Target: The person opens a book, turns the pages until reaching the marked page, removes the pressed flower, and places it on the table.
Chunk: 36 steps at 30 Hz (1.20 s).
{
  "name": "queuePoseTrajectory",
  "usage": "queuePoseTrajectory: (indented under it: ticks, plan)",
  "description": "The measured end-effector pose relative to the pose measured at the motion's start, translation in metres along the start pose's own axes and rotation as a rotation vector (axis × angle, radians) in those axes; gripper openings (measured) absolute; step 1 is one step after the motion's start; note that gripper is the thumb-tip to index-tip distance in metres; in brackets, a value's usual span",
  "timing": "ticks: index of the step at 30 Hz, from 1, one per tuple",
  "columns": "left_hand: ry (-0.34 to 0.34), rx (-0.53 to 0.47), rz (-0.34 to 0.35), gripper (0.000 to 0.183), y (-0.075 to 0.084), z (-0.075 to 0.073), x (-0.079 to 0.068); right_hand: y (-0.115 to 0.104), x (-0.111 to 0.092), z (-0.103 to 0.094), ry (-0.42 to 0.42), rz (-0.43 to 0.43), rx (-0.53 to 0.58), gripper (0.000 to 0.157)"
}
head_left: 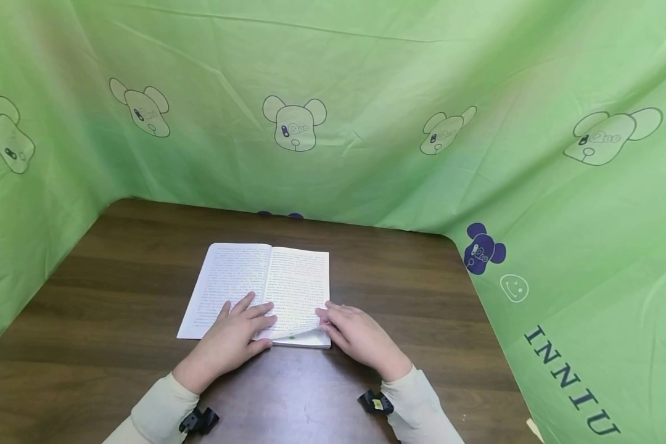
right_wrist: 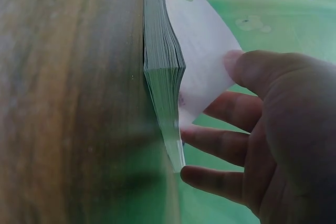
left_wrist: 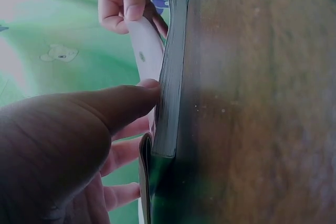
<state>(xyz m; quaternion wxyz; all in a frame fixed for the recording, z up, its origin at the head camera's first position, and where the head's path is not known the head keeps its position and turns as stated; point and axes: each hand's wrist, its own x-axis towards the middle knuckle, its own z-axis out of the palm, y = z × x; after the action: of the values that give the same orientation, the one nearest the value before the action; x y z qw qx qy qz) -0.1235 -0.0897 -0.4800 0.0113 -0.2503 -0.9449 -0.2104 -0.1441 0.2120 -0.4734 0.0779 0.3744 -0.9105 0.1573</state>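
An open book (head_left: 298,277) with printed pages lies on the wooden table. My left hand (head_left: 230,336) rests spread over the lower part of the book near the spine, its thumb at the bottom edge. In the left wrist view, that thumb (left_wrist: 126,103) lies against the page block. My right hand (head_left: 361,336) pinches the lower right corner of a page (right_wrist: 202,51) between thumb and fingers. This page is lifted and bowed away from the thick stack (right_wrist: 163,51) beneath, and a small green mark shows on it.
The brown table (head_left: 422,296) extends around the book. Green cloth (head_left: 366,172) with bear drawings hangs along the back and both sides. Small black devices (head_left: 376,402) are strapped at both wrists, over light sleeves.
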Motion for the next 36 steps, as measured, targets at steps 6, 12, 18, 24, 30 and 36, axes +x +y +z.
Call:
queuePoseTrajectory:
  ticks: [6, 12, 18, 24, 30, 36]
  plan:
    - [0.009, 0.009, 0.000, 0.036, -0.002, 0.002, 0.001, -0.001, 0.002, -0.003, 0.066, 0.003, -0.010, 0.020]
    - [0.043, 0.016, -0.005, 0.033, -0.003, 0.003, 0.002, 0.001, 0.001, -0.007, 0.242, 0.065, 0.055, 0.037]
    - [0.177, -0.012, -0.008, 0.073, -0.006, 0.001, 0.005, 0.002, 0.000, -0.007, 0.252, 0.104, 0.110, 0.043]
    - [0.371, 0.028, 0.018, 0.100, -0.010, -0.004, 0.007, 0.002, -0.002, -0.007, -0.014, -0.011, 0.103, 0.044]
    - [0.416, 0.100, 0.005, 0.109, -0.010, -0.007, 0.005, 0.003, -0.004, -0.006, -0.143, -0.017, 0.128, 0.053]
    - [0.373, 0.156, 0.013, 0.095, -0.011, -0.008, 0.005, 0.002, -0.005, -0.006, -0.185, 0.016, 0.120, 0.059]
